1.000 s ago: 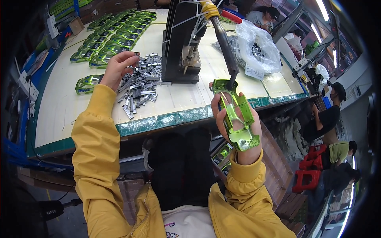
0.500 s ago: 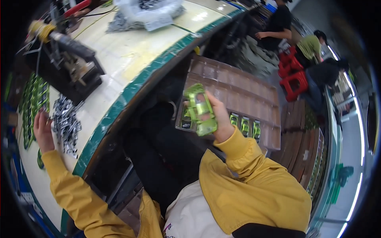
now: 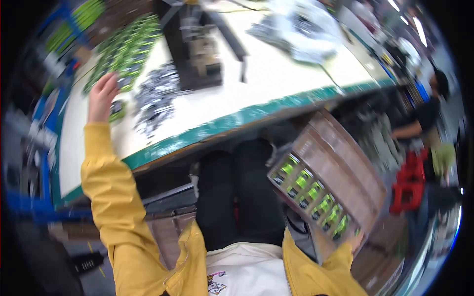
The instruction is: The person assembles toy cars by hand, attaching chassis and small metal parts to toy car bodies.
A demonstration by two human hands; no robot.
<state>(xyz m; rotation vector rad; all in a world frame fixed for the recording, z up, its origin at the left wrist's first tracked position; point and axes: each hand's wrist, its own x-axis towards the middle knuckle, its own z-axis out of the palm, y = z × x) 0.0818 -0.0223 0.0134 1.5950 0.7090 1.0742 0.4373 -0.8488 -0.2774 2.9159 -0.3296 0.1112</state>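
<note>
My left hand (image 3: 102, 98) is over the table, at the near edge of the rows of green toy cars (image 3: 129, 47). Its fingers look loosely bent and apart, a little blurred, with nothing visible in them. One single green car (image 3: 117, 111) lies just beside its wrist. Down at the near right corner of a shallow brown compartment box (image 3: 340, 153), my right hand (image 3: 354, 240) is closed, a bit of a green toy car (image 3: 357, 231) showing at its fingertips. Several more green cars (image 3: 311, 195) sit in a row in the box's near compartments.
A heap of small silvery parts (image 3: 158, 96) lies next to a dark bench press (image 3: 197, 54). Farther right on the table is a clear plastic bag (image 3: 308, 34) with metal parts. Red stools (image 3: 409, 182) and a person in dark clothes (image 3: 427, 111) are beyond the box.
The view has turned toward the table. My right hand has brought the green toy car from above the box down to its near corner. My left hand stays by the car rows.
</note>
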